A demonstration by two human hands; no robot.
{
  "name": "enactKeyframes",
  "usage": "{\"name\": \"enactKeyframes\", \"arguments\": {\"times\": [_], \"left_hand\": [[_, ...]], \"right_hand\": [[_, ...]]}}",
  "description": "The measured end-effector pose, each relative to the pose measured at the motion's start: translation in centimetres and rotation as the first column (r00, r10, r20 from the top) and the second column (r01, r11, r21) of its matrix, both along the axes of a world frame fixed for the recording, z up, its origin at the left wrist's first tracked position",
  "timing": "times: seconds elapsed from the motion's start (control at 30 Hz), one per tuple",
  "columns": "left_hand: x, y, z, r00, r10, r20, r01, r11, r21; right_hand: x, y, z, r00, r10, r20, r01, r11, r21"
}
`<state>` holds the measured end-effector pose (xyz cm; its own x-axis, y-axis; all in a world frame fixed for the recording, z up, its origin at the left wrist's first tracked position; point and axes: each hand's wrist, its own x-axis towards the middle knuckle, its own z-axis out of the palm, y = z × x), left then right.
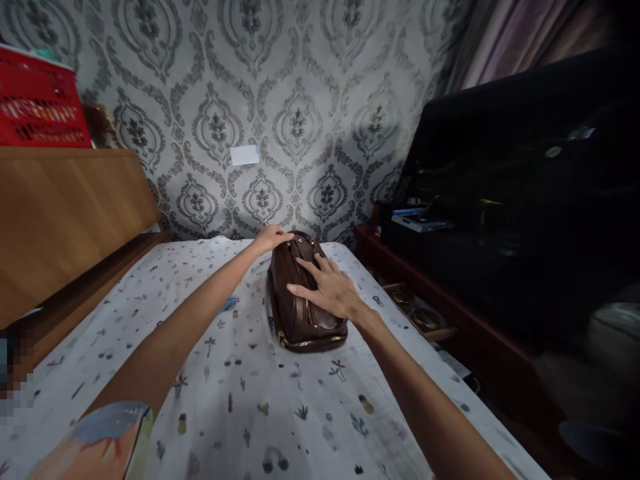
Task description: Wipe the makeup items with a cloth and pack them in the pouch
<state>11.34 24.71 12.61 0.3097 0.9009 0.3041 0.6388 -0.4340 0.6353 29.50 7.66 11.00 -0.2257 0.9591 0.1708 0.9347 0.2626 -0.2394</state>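
A brown leather bag [286, 293] with gold-coloured zippers lies on the patterned white sheet [240, 427] in front of me. At its far end, my left hand [270, 239] has its fingers curled against the top edge; what exactly they pinch there is too small to make out. My right hand [333, 288] rests on the bag's upper face, fingers spread and palm down, covering part of a front pocket. A zipper with a gold pull runs along the near end of the bag.
To the left stand a wooden headboard [75, 220] and a red plastic basket [43, 100]. On the right is a large black screen-like panel [500, 153] above a dark red cabinet [450, 313], with an open drawer [425, 320]. Patterned wallpaper [300, 100] covers the back wall.
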Motion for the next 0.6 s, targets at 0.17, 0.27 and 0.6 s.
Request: {"name": "enactKeyframes", "arguments": {"times": [0.17,0.27,0.6], "left_hand": [[1.3,0.3,0.2,0.997,0.056,0.045,-0.056,0.998,0.005],[1.3,-0.3,0.8,0.996,0.068,0.057,-0.069,0.997,0.016],[0.8,-3.9,1.1,0.999,-0.028,0.046,0.025,0.998,0.056]], "right_hand": [[-0.1,-0.1,0.3,1.000,-0.009,-0.005,0.009,1.000,-0.030],[-0.2,0.0,0.4,1.000,-0.018,-0.006,0.018,0.999,-0.041],[-0.3,0.0,0.2,1.000,-0.019,0.010,0.020,1.000,-0.022]]}}
